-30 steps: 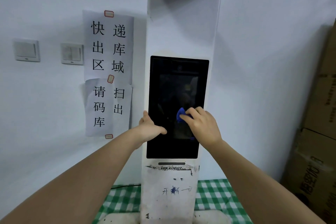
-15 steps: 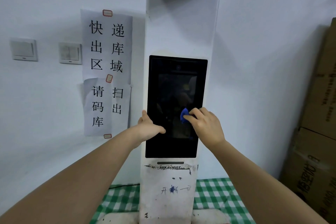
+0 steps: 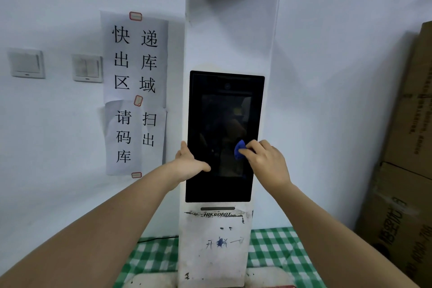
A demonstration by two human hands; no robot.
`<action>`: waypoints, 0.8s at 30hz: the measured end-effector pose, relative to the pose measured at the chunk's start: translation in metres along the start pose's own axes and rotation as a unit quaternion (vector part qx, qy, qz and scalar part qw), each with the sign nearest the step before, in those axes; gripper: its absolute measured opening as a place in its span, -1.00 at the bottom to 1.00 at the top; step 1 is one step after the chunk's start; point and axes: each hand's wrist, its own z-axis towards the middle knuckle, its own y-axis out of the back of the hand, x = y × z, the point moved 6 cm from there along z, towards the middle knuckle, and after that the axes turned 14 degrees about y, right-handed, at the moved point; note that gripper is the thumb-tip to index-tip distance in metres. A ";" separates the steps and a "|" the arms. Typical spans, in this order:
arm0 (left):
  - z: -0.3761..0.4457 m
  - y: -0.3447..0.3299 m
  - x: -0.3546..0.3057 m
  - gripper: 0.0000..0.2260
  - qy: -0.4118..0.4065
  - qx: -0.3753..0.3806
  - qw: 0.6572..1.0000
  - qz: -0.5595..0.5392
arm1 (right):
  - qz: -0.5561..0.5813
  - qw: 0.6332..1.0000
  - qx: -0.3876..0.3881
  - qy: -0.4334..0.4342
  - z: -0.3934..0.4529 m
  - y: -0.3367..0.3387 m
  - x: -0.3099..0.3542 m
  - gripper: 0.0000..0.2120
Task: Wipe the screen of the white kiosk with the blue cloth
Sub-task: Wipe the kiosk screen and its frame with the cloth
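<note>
A tall white kiosk (image 3: 231, 30) stands against the wall, with a dark screen (image 3: 219, 128) set in its front. My right hand (image 3: 266, 161) presses a small bunched blue cloth (image 3: 239, 149) against the right part of the screen, a little below its middle. Most of the cloth is hidden under my fingers. My left hand (image 3: 190, 163) grips the kiosk's left edge at the same height, thumb lying on the black bezel.
Paper signs (image 3: 135, 91) with printed characters and two light switches (image 3: 87, 68) hang on the wall to the left. Stacked cardboard boxes (image 3: 406, 170) stand close at the right. A green checked cloth (image 3: 280, 250) covers the surface at the kiosk's base.
My right hand with the blue cloth has slid a short way to the right across the screen. My left hand has kept its hold on the kiosk's edge.
</note>
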 end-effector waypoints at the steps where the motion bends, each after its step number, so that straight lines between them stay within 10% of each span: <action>1: 0.000 0.000 -0.001 -0.08 0.001 0.001 1.000 0.000 | -0.004 1.000 0.001 0.008 0.003 0.003 -0.003 -0.49; 7: -0.003 0.000 -0.001 -0.08 -0.002 0.001 1.000 -0.001 | -0.016 0.983 -0.076 -0.168 0.018 0.017 -0.035 -0.63; 15: -0.002 0.000 0.001 -0.08 -0.002 0.001 1.000 0.000 | 0.011 0.998 0.008 -0.063 -0.015 -0.005 -0.011 -0.61; 24: -0.004 0.001 0.001 -0.09 -0.003 0.005 1.000 0.004 | 0.020 0.977 -0.054 -0.206 0.004 0.010 -0.032 -0.69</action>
